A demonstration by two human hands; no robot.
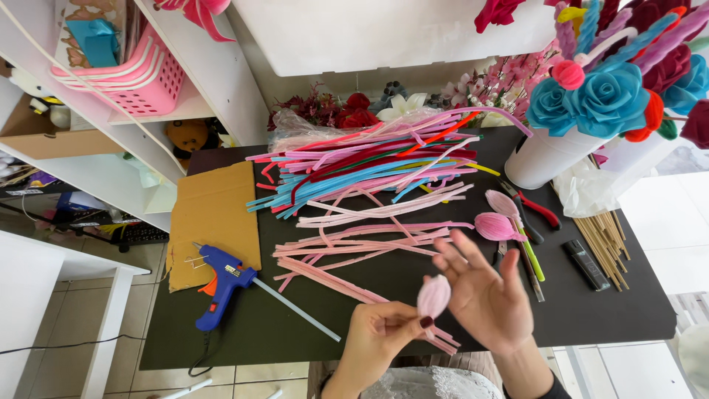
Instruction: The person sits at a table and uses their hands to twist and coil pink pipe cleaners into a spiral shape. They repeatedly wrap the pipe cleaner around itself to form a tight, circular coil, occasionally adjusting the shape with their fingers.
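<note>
- While my left hand (pixel 380 332) pinches the pale pink bud (pixel 433 295) at six o'clock, my right hand (pixel 484 292) spreads open beside it.
- Two finished pink buds (pixel 496 222) lie at three o'clock.
- Many pipe cleaners (pixel 369 170) unused; I'd guess early stage.

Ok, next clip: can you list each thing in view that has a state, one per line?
Left hand: pinching the pale pink bud at its base.
Right hand: open, fingers spread, beside the bud.
Glue gun: lying on its side, stick loaded, corded.
Two pink buds on green stems: lying flat.
Red-handled pliers: lying on the table.
White pot: upright, holding flowers.
</note>
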